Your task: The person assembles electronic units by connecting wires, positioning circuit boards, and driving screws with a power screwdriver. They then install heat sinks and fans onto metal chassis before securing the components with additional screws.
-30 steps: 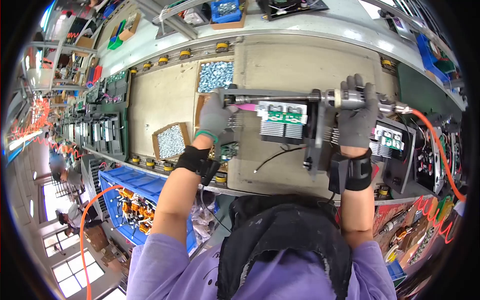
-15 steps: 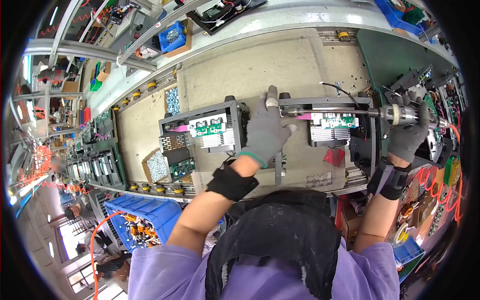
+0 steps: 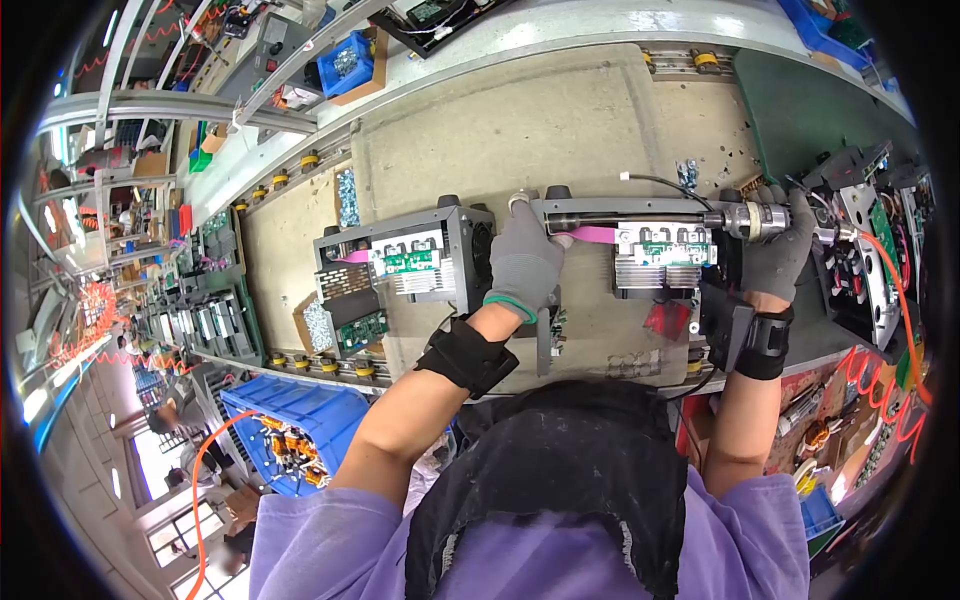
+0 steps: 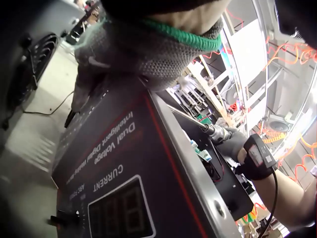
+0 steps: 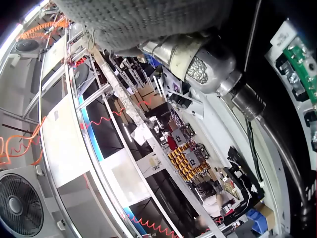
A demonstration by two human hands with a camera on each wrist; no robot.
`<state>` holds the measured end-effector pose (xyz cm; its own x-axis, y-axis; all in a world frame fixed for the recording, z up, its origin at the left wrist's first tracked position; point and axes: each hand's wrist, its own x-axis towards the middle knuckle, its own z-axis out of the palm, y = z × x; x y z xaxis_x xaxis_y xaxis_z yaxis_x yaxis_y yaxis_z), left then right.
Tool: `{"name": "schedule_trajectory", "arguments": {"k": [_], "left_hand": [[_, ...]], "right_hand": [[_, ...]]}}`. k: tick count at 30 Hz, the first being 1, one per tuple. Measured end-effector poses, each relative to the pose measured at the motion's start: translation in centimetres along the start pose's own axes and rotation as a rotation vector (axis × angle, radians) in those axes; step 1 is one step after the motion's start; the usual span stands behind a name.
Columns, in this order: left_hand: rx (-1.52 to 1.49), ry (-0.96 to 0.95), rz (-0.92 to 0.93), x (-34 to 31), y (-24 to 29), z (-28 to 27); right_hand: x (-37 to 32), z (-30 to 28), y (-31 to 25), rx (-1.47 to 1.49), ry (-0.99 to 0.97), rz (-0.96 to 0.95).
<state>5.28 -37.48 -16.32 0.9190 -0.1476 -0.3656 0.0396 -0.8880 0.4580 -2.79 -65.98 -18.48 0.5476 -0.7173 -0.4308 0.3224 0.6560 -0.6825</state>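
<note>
My gloved right hand (image 3: 785, 250) grips an air screwdriver (image 3: 757, 220) with a long, thin bit (image 3: 650, 217). The bit runs leftward along the top side of an open welding machine chassis (image 3: 708, 205), close to the left hand. My gloved left hand (image 3: 528, 258) holds the chassis's left end, at the dark front panel (image 4: 119, 129) with its printed lettering and current display. Its thumb lies near a pink strip (image 3: 592, 235) inside. Behind the strip sit a finned heat sink (image 3: 655, 278) and a green circuit board (image 3: 668, 250). The bit's tip is hidden near the panel.
A similar chassis (image 3: 410, 225) stands just left. Small boxes of metal fasteners (image 3: 347, 195) lie farther left, and a blue crate (image 3: 300, 390) sits below the bench edge. An orange air hose (image 3: 893, 290) trails from the screwdriver. More units (image 3: 868, 260) crowd the right side.
Both hands have shifted from one chassis to another on its right, carrying the screwdriver. Over the last half second the screwdriver has moved left, its bit reaching farther along the chassis.
</note>
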Motion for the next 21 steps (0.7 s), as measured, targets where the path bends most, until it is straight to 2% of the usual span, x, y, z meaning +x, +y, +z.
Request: {"name": "schedule_trajectory", "arguments": {"k": [2, 8, 13, 16, 17, 18, 19, 20, 21], "left_hand": [[-0.007, -0.001, -0.015, 0.1, -0.3, -0.1], [-0.029, 0.03, 0.007, 0.4, -1.2, -0.1], [-0.041, 0.052, 0.055, 0.6, -2.0, 0.1], [-0.046, 0.083, 0.075, 0.8, -2.4, 0.2], [-0.058, 0.096, 0.08, 0.8, -2.3, 0.0], [-0.034, -0.002, 0.036, 0.7, -2.0, -0.4], [-0.014, -0.094, -0.005, 0.8, -1.9, -0.9], [-0.036, -0.071, 0.002, 0.7, -2.3, -0.9], [0.031, -0.057, 0.106, 0.9, -3.0, -0.2]], "right_hand": [[-0.6, 0.7, 0.1, -0.046, 0.052, -0.024], [-0.7, 0.7, 0.5, -0.013, -0.059, 0.039], [-1.1, 1.2, 0.3, 0.038, 0.047, 0.048], [0.3, 0.0, -0.6, 0.093, -0.039, 0.092], [0.5, -0.3, -1.4, 0.024, -0.141, 0.032], [0.6, -0.5, -2.0, -0.102, -0.227, -0.146], [-1.0, 1.8, -3.0, -0.178, -0.218, -0.283], [-2.9, 4.6, -5.0, -0.203, -0.25, -0.321], [-4.9, 7.5, -6.9, -0.227, -0.282, -0.359]]}}
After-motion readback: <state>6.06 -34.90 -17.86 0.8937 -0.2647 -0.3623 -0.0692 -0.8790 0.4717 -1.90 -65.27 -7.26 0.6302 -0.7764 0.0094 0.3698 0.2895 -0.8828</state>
